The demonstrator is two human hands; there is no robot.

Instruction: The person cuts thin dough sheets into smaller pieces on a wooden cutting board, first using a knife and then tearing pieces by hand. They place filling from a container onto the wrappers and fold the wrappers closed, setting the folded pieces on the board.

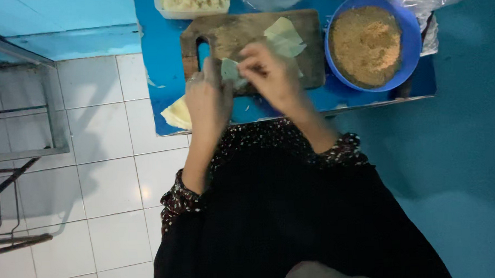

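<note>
Head view shows my left hand (206,97) and right hand (268,73) both pinched shut on a pale wrapper sheet (230,71) over the wooden cutting board (238,35), mid-fold, which I judge needs steady, even pressure next.

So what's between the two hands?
A small pale folded wrapper, pinched by the left hand and right hand over the wooden cutting board, in the head view.

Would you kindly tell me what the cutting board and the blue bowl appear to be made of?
The cutting board looks like wood: brown, matte, worn and stained, with a cut-out handle slot. The blue bowl seems to be plastic: an even bright colour and a thin smooth rim with a slight sheen. It holds brown crumbs.
</note>
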